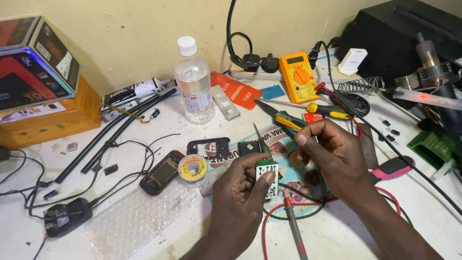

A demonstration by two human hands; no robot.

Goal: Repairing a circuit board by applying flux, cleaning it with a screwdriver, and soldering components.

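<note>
My left hand (236,202) holds a small green and white circuit board (267,174) upright between thumb and fingers, over a printed sheet on the bench. A thin screwdriver with a green handle (260,142) points up just behind the board; I cannot tell whether the hand holds it. My right hand (332,156) hovers just right of the board with thumb and fingers pinched together, and nothing shows between the fingertips. A red meter probe (292,220) lies below the board, between my two wrists.
Around the hands lie a solder spool (192,168), an opened red phone (162,173), green-handled pliers (285,120), a yellow screwdriver (329,110) and a pink-handled tool (395,166). Behind stand a water bottle (194,86), an orange multimeter (299,77) and a soldering stand (358,86). Bubble wrap (137,219) and cables lie left.
</note>
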